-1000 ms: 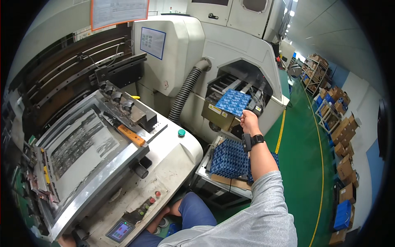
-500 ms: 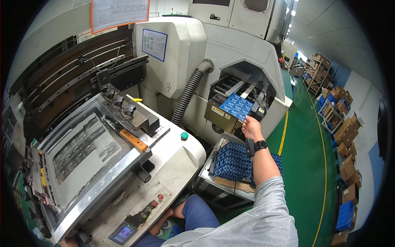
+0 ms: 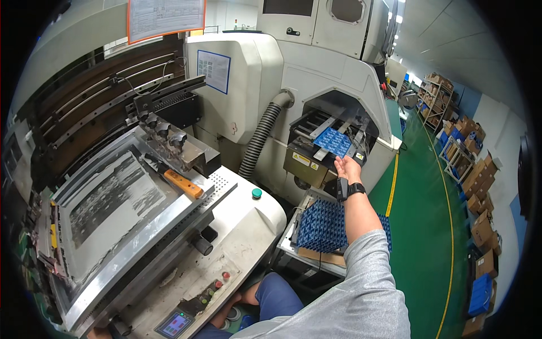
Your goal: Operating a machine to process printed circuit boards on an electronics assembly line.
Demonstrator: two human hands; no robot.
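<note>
My right hand (image 3: pixel 348 168) reaches to the mouth of a cream-white machine, palm partly up, with its fingers stretched out and nothing in them. Just beyond the fingertips, a blue patterned circuit board panel (image 3: pixel 333 140) lies flat on the rails of the infeed conveyor (image 3: pixel 316 129). Below my wrist, several similar blue panels (image 3: pixel 322 226) stand in rows on a small cart (image 3: pixel 285 246). At the lower left edge a small patch of skin (image 3: pixel 99 333) shows, perhaps my left hand; its fingers are hidden.
On the left stands a screen-printing machine with a metal-framed screen (image 3: pixel 116 212) and an orange-handled spatula (image 3: pixel 183 183). A green button (image 3: pixel 257 193) and touch panel (image 3: pixel 174 323) sit on its body. A ribbed hose (image 3: pixel 261 138) runs between the machines. Cartons (image 3: pixel 480 226) line the right wall.
My right hand has let go of the blue panel, its fingers now straightened. The panel has slid slightly farther up and into the conveyor. The view has shifted a little.
</note>
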